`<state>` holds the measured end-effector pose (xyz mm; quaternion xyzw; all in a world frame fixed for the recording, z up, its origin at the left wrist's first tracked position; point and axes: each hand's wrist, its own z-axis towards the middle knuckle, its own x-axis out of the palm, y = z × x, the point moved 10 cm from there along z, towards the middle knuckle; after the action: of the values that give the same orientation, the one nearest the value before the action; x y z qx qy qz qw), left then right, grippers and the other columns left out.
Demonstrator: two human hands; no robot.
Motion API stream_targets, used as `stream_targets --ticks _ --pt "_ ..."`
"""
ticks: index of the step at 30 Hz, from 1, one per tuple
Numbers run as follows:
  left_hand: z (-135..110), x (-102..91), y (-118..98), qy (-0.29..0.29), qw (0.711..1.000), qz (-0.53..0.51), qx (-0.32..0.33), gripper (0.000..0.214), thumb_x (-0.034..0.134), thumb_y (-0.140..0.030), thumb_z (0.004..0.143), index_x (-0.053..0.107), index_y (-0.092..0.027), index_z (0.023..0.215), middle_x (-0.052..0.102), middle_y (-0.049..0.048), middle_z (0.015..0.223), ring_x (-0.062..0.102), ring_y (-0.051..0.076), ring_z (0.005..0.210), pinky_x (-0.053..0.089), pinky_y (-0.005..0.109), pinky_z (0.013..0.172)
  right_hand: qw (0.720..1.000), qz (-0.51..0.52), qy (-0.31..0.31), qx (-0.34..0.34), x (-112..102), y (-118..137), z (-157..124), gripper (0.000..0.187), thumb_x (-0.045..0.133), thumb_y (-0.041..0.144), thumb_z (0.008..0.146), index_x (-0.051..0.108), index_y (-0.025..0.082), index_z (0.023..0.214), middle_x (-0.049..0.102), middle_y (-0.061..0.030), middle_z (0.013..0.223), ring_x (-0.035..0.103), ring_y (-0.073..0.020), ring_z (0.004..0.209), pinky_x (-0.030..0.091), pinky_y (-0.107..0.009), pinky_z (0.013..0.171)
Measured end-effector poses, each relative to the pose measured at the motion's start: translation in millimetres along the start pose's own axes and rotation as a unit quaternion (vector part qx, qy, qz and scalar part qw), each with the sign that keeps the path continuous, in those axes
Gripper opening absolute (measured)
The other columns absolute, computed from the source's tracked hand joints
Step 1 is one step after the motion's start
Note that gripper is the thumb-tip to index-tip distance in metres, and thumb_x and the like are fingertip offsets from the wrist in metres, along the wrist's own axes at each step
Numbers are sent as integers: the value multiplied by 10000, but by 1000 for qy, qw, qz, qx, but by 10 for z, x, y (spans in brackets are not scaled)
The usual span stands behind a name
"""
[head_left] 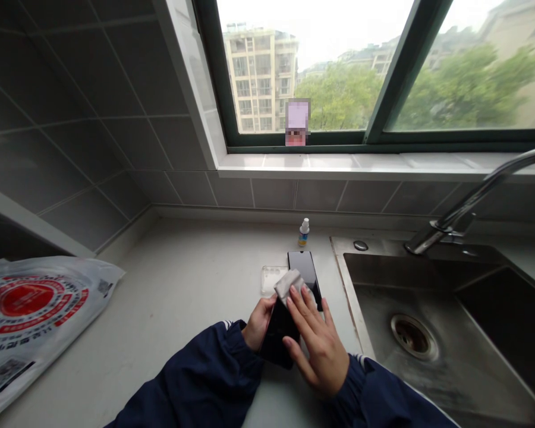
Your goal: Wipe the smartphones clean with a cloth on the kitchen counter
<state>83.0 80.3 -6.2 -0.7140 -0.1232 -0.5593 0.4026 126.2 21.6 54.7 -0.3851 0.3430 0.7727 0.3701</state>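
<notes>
My left hand [257, 324] grips a black phone [280, 333] by its left edge, tilted above the counter. My right hand [314, 339] lies over the phone's upper end, its fingers pressing a light grey cloth [289, 284] against the surface. Just beyond, a second dark phone [304, 266] rests flat on the counter, partly covered by the cloth and fingers. To its left lies a clear phone case [273, 279]. Behind them stands a small spray bottle [304, 233] with a white cap and a blue and yellow label.
A steel sink [374, 297] with a drain and a curved faucet [446, 220] takes up the right side. On the left, a white plastic bag [84, 279] with red print lies on the pale counter [182, 267]. A tiled sill [330, 161] and window run along the back.
</notes>
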Motion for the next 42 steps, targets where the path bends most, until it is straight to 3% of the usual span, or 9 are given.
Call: stream_targets --ticks 5,13,19,24,34,37,42 --pt "-21 -72 83 16 999 -15 -47 463 414 -340 905 631 -73 1215 644 123 1258 369 251 1387 111 346 1193 999 -7 11 -32 26 128 -18 615 455 266 940 261 107 1502 269 -107 1562 179 -314 1461 81 -542 1165" --pt "-17 -116 81 -9 999 -10 -39 453 481 -351 862 664 -62 1158 667 133 1212 415 265 1356 169 354 1180 999 -6 14 -34 32 93 0 579 439 235 945 287 124 1493 275 -91 1562 189 -294 1461 69 -530 1166" --pt "5 -122 -27 -52 999 -6 7 390 477 -285 875 670 -82 1146 676 104 1201 450 235 1329 250 301 1144 1000 -9 -3 -7 25 -59 -7 563 428 224 953 288 138 1492 309 -94 1548 210 -279 1457 117 -514 1160" --pt "4 -65 -84 -65 997 7 28 398 498 -244 854 644 -100 1195 673 101 1204 521 260 1258 329 336 1097 1000 -4 -15 12 11 -111 -7 579 426 234 956 261 145 1503 323 -110 1540 228 -292 1451 207 -531 1132" --pt "-51 -93 128 -30 998 40 -48 519 451 -300 870 480 -204 1379 687 106 1153 690 292 903 483 477 887 998 30 -41 49 -54 -216 5 629 391 238 969 139 160 1540 291 -150 1547 204 -329 1451 276 -602 1093" --pt "-46 -82 135 -13 998 44 -41 517 420 -293 891 458 -208 1400 682 103 1169 676 293 967 461 477 930 997 38 -35 50 -38 -210 0 642 390 266 972 118 156 1543 262 -153 1558 151 -347 1459 256 -624 1094" --pt "-7 -34 31 -29 999 32 -1 458 487 -237 846 583 -139 1284 685 91 1175 596 287 1147 357 419 1067 999 32 -11 31 14 -148 -17 661 415 310 964 139 133 1539 226 -150 1570 109 -367 1462 217 -620 1111"
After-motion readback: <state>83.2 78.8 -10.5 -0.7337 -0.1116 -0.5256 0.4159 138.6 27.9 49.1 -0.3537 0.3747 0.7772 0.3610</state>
